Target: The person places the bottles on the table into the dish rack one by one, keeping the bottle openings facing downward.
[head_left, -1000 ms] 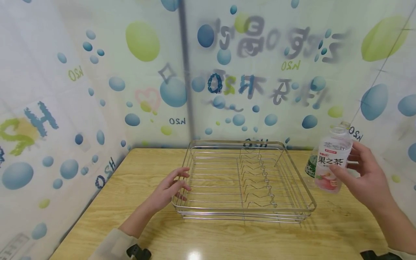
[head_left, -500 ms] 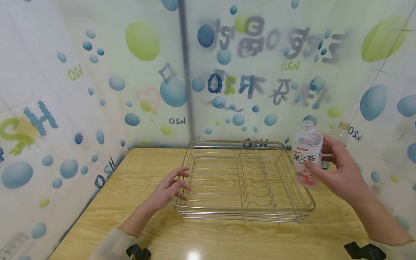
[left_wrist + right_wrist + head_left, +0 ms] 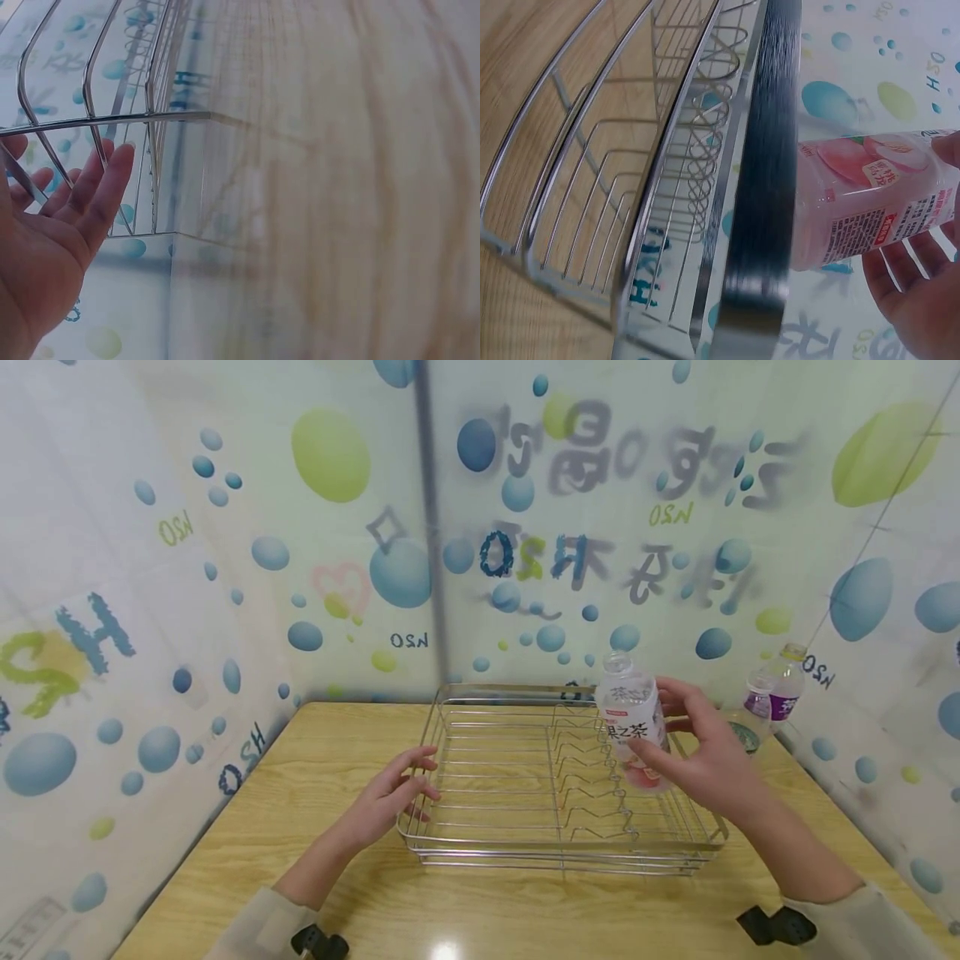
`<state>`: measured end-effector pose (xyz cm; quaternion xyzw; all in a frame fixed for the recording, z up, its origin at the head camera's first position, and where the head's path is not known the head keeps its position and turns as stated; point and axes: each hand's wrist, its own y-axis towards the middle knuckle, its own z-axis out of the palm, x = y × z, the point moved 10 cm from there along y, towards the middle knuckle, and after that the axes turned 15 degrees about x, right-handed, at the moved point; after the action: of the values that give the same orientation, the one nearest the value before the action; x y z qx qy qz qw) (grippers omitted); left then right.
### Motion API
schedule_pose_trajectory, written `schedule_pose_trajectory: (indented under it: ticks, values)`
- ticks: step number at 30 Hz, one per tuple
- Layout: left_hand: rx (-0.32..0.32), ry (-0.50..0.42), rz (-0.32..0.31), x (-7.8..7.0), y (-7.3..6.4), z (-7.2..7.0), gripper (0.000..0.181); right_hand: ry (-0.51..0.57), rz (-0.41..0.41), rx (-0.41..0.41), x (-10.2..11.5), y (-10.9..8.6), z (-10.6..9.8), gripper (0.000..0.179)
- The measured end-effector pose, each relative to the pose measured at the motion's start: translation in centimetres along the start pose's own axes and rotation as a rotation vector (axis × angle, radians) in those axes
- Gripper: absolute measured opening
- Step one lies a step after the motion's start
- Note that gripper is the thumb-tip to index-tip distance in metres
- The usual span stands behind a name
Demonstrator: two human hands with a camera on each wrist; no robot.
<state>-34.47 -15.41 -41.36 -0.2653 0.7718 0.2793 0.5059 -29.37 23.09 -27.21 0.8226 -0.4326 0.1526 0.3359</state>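
My right hand [image 3: 708,756] grips a clear plastic drink bottle [image 3: 633,727] with a white and pink peach label and no cap. It holds the bottle nearly upright above the right part of a metal wire dish rack [image 3: 498,843]. In the right wrist view the bottle [image 3: 870,199] shows beyond the rack's flat rim [image 3: 761,187], with fingers along its side. My left hand [image 3: 386,797] rests at the rack's left side, its fingers spread and relaxed. The left wrist view shows these fingers [image 3: 112,187] beside the side wires.
Behind the right hand, at the table's back right, stand clear bottles: one with a purple label and yellow neck ring [image 3: 786,685], another in front [image 3: 759,702]. The rack has a row of wavy wire dividers. A printed curtain [image 3: 360,668] surrounds the wooden table [image 3: 247,827].
My right hand has carried the bottle leftward, from beside the rack to above its right part. The bottles behind have come into view. The left hand and rack have stayed put.
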Motion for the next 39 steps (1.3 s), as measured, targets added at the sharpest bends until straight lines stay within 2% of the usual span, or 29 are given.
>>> schedule_pose_trajectory:
  ticks: [9, 13, 19, 24, 26, 29, 32, 36, 39]
  values:
    - [-0.038, 0.125, -0.038, -0.2, -0.3, -0.4, 0.051, 0.002, -0.02, 0.056, 1.1, 2.2, 2.6, 0.08]
    - [-0.065, 0.206, -0.052, -0.7, -0.5, -0.6, 0.049, -0.002, -0.064, 0.075, 1.8, 2.9, 3.6, 0.079]
    - [-0.099, 0.339, -0.11, -1.4, -0.6, -1.2, 0.047, -0.032, -0.115, 0.103, 2.6, 3.5, 4.8, 0.079]
    - [-0.122, 0.441, -0.132, -2.6, -0.2, -1.6, 0.05, -0.036, -0.11, 0.133, 3.0, 4.0, 5.5, 0.078]
    - [-0.137, 0.471, -0.118, -3.5, 0.1, -1.6, 0.052, -0.02, -0.111, 0.146, 3.2, 4.1, 5.8, 0.077]
    - [-0.146, 0.483, -0.076, -5.0, 0.8, -1.2, 0.055, 0.023, -0.108, 0.174, 3.3, 4.3, 6.3, 0.076]
    - [-0.128, 0.468, -0.03, -6.6, 1.8, -0.5, 0.061, 0.065, -0.114, 0.198, 3.5, 4.3, 6.7, 0.075]
    - [-0.078, 0.407, 0.028, -8.4, 3.5, 0.8, 0.069, 0.079, -0.126, 0.212, 4.0, 4.3, 6.9, 0.072]
    - [-0.039, 0.322, 0.044, -9.3, 4.7, 1.7, 0.075, 0.062, -0.127, 0.217, 4.3, 4.2, 7.0, 0.07]
